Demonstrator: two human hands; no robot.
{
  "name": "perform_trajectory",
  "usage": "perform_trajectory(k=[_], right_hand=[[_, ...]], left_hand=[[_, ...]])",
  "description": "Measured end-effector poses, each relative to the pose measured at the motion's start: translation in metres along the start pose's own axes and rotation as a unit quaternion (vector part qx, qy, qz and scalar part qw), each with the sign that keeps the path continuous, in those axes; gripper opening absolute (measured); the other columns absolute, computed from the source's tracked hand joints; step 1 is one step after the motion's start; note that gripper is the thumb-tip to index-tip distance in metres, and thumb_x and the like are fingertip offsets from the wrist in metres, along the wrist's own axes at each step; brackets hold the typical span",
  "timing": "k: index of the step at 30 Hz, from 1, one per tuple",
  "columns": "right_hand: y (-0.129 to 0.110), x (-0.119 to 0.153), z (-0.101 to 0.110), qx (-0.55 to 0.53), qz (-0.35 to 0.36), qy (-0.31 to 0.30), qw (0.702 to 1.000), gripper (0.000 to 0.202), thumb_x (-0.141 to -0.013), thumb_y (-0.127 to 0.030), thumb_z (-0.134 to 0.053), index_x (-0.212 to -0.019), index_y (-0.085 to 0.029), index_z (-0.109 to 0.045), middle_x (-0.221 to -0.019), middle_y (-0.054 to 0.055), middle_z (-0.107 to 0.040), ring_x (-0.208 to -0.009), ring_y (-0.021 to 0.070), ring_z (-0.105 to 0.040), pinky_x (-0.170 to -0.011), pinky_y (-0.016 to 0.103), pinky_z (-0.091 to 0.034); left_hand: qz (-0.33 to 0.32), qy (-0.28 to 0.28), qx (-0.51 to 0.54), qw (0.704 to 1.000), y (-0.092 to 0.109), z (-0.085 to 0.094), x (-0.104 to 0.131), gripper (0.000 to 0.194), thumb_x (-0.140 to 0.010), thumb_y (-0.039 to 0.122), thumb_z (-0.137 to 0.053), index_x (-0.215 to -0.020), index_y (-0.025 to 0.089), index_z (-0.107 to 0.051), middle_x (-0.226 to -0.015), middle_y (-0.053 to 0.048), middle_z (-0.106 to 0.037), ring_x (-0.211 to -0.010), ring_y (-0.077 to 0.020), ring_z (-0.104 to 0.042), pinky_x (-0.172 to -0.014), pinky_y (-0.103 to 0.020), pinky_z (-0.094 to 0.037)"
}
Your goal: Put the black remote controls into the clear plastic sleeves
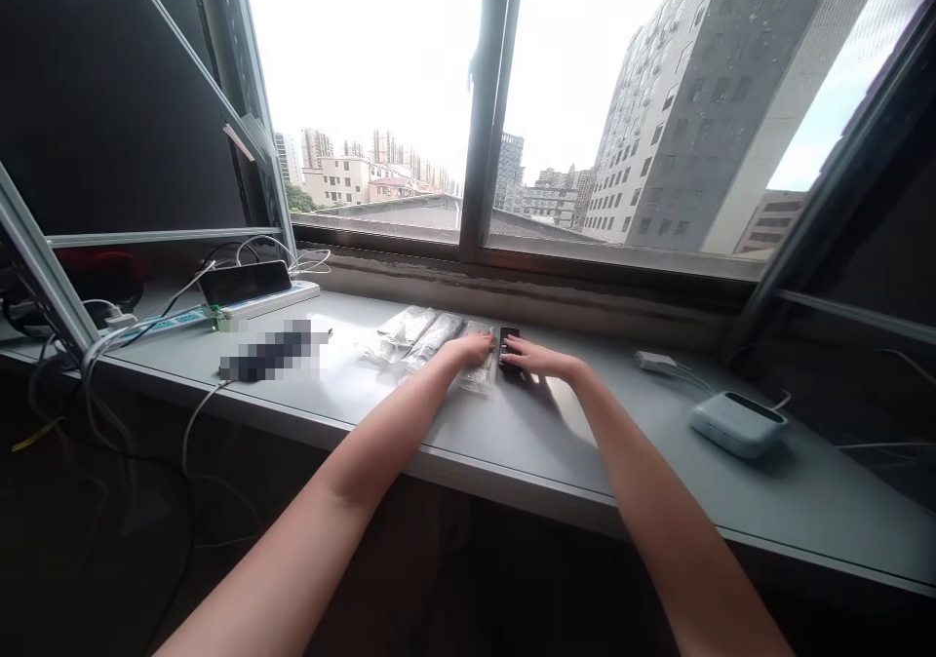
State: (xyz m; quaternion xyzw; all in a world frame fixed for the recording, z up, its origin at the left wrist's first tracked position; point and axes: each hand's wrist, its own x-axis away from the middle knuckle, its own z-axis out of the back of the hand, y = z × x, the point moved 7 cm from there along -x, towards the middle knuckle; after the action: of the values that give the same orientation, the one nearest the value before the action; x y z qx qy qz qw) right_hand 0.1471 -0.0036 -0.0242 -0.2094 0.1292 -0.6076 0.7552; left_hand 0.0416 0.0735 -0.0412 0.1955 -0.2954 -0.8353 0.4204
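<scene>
Here are both hands out over the surface (530, 433), set close together in front of the window (491, 101). The left hand (477, 347) lies across the rightmost of a row of clear packets (433, 341), its fingers bent down near the far end; whether that grip closes on anything, I can't tell. Just beside it, the right hand (539, 358) has its fingertips down on a black device (510, 333), palm lowered towards the surface, and again I can't tell how firm or wide that grip is. The device is dark, narrow and oblong, lying lengthwise away from the person, just right of the packets and partly hidden by those fingers. The packets are see-through and crinkled, catching the window light in bright streaks, with greyish contents too blurred to make out; they lie side by side, slanting off to the left. On to the lettering: any marks on packets or device are too small to read. Over on the left, a mosaic covers a dark item (270, 355), near a small green bottle (215, 318) and a phone (255, 283) propped sideways. Well to the right sits a pale blue box (738, 425), a white plug (655, 363) near it.
</scene>
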Motion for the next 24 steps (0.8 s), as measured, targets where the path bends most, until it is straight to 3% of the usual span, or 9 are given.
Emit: perform_trajectory(k=[3, 7, 9, 12, 16, 20, 24], right_hand=[[0.003, 0.002, -0.003, -0.028, -0.021, -0.001, 0.999, 0.093, -0.088, -0.067, -0.053, -0.161, -0.016, -0.024, -0.167, 0.01, -0.013, -0.154, 0.03, -0.008, -0.125, 0.04, -0.011], [0.003, 0.005, -0.005, -0.046, -0.022, -0.013, 0.999, 0.1, -0.084, -0.078, -0.05, -0.16, -0.018, -0.026, -0.167, 0.009, -0.012, -0.154, 0.03, -0.005, -0.126, 0.04, -0.009], [0.003, 0.006, -0.005, -0.047, -0.02, -0.009, 0.999, 0.098, -0.085, -0.079, -0.048, -0.16, -0.019, -0.028, -0.167, 0.008, -0.013, -0.154, 0.0295, -0.007, -0.125, 0.04, -0.009], [0.001, 0.004, -0.006, -0.036, -0.01, -0.007, 0.999, 0.095, -0.086, -0.078, -0.044, -0.16, -0.019, -0.028, -0.167, 0.008, -0.014, -0.155, 0.0275, -0.009, -0.125, 0.039, -0.008], [0.0, -0.002, -0.01, -0.023, 0.005, -0.008, 1.0, 0.099, -0.085, -0.083, -0.038, -0.16, -0.02, -0.026, -0.167, 0.008, -0.013, -0.155, 0.026, -0.007, -0.125, 0.04, -0.007], [0.001, -0.006, -0.011, -0.007, -0.002, 0.005, 1.0, 0.104, -0.085, -0.085, -0.029, -0.16, -0.013, -0.024, -0.167, 0.011, -0.008, -0.155, 0.0261, -0.001, -0.125, 0.039, -0.005], [0.002, -0.004, -0.009, 0.008, -0.022, 0.015, 1.0, 0.1, -0.09, -0.081, -0.023, -0.16, -0.01, -0.022, -0.167, 0.013, -0.008, -0.155, 0.0257, 0.0, -0.125, 0.039, -0.004]], left_hand=[[0.0, -0.069, -0.171, 0.983, -0.004, -0.003, 0.006, 0.057, -0.101, 0.03, -0.034, -0.155, 0.013, -0.031, -0.165, -0.014, -0.019, -0.154, -0.0272, -0.012, -0.123, -0.047, -0.011], [-0.022, -0.105, -0.231, 0.967, -0.002, -0.001, 0.01, 0.059, -0.104, 0.034, -0.024, -0.16, 0.016, -0.02, -0.167, -0.011, -0.012, -0.155, -0.0252, -0.005, -0.123, -0.049, -0.008], [-0.035, -0.099, -0.25, 0.963, 0.001, 0.0, 0.011, 0.058, -0.104, 0.033, -0.026, -0.16, 0.019, -0.023, -0.166, -0.011, -0.015, -0.155, -0.025, -0.006, -0.122, -0.053, -0.008], [-0.052, -0.048, -0.304, 0.95, 0.008, 0.007, 0.012, 0.057, -0.101, 0.024, -0.031, -0.158, 0.018, -0.029, -0.165, -0.014, -0.02, -0.155, -0.0263, -0.01, -0.121, -0.058, -0.007], [-0.042, -0.008, -0.382, 0.923, 0.016, 0.017, 0.019, 0.058, -0.092, 0.007, -0.037, -0.149, 0.015, -0.046, -0.164, -0.014, -0.027, -0.154, -0.0255, -0.018, -0.122, -0.053, -0.008], [0.039, 0.074, -0.415, 0.906, 0.016, 0.044, 0.028, 0.046, -0.085, 0.005, -0.049, -0.127, 0.012, -0.068, -0.146, -0.022, -0.052, -0.138, -0.0323, -0.042, -0.114, -0.049, -0.027], [0.15, 0.134, -0.382, 0.902, 0.007, 0.067, 0.036, 0.036, -0.084, 0.009, -0.058, -0.116, 0.011, -0.073, -0.127, -0.026, -0.062, -0.121, -0.0339, -0.054, -0.099, -0.045, -0.039]])
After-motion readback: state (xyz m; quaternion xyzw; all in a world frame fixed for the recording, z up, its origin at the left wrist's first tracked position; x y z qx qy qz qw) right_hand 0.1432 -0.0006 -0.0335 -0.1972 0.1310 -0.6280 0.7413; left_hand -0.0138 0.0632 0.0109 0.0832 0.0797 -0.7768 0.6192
